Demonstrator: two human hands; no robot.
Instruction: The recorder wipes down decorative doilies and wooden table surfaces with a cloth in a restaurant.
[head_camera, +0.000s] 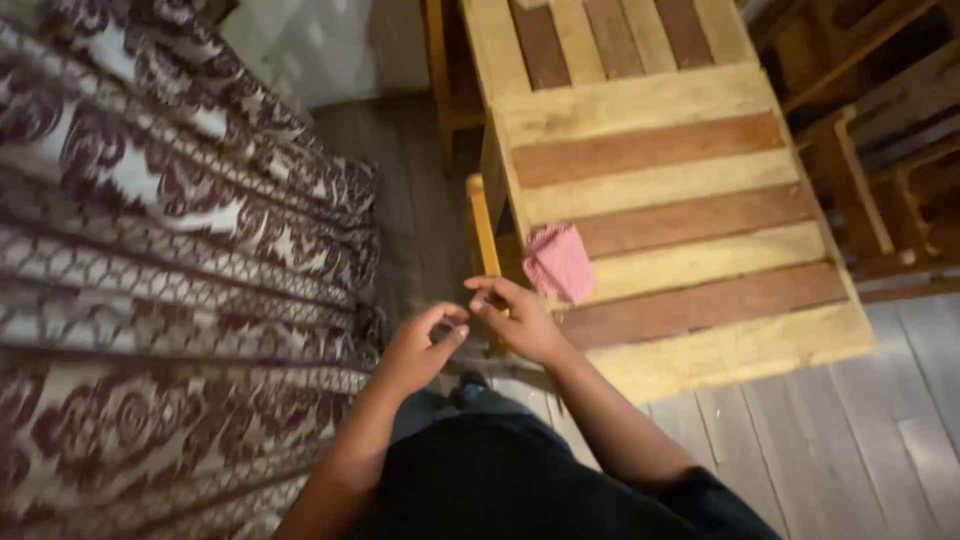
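My left hand (420, 345) and my right hand (520, 320) are held close together in front of my body, fingertips nearly touching. The fingers of both are curled, and I cannot tell whether anything small is pinched between them. Just above my right hand a small red-and-white checked cloth (560, 262) hangs over the left edge of a wooden slatted table (690, 180). The right hand is near the cloth but apart from it.
A bed with a maroon and cream patterned cover (170, 260) fills the left side. Wooden chairs (880, 170) stand at the right of the table. Grey plank floor (850, 440) lies in front, with a narrow gap between bed and table.
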